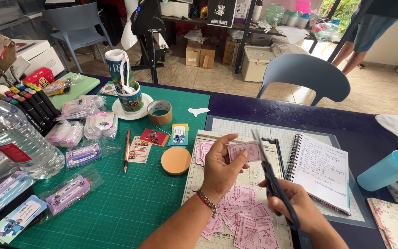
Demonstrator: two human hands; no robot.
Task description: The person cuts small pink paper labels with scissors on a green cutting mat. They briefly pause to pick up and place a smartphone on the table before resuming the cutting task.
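Dark blue tabletop (254, 108), green cutting mat (130, 203) at nine o'clock, spiral notebook (323, 170) at three, paper trimmer (199, 166) centre, water bottle (10, 138) far nine.

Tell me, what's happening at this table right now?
A person is cutting paper. The left hand holds up a small pink printed piece, and the right hand works dark scissors against its edge. More pink cut-outs lie below on a paper trimmer board, beside a green cutting mat.

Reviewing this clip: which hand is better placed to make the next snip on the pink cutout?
Probably the right hand: it grips the dark scissors, whose blades point up at the pink cutout. The left hand pinches that cutout in its fingers, so it is occupied steadying and turning the paper.
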